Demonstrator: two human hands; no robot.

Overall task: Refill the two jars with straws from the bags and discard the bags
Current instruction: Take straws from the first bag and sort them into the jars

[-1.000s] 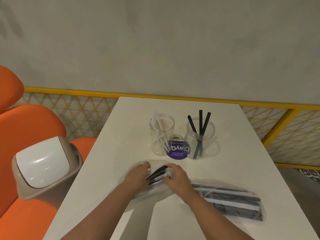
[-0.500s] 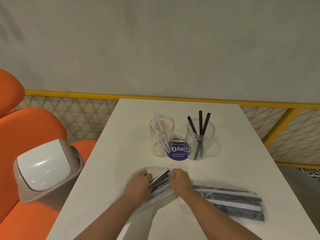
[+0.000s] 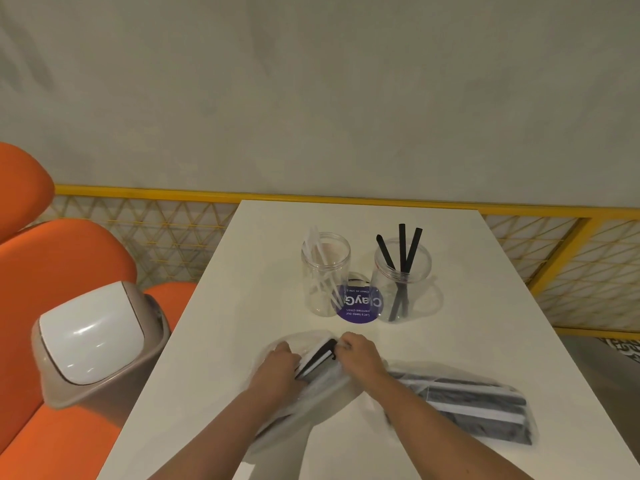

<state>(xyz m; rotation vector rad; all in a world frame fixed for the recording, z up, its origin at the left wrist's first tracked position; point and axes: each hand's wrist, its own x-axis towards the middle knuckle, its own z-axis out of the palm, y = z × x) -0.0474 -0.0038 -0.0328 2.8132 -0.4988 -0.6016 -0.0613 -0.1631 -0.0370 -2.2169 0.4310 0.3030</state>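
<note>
Straws lie in a bag by the table's near edge, slanting from near left to far right, tips toward the jars. Left hand and right hand each pinch the bag's open end.

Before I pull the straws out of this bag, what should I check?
1. Bag mouth open: ok; left hand and right hand hold the bag apart, straws showing.
2. Jars upright, lidless: ok; white-straw jar, black-straw jar.
3. Room in jars: ok; few straws each.
4. Straws one colour: not ok; black and white together.
5. Second bag opened: cannot tell.
6. Bin beside table: ok, lid shut.
</note>
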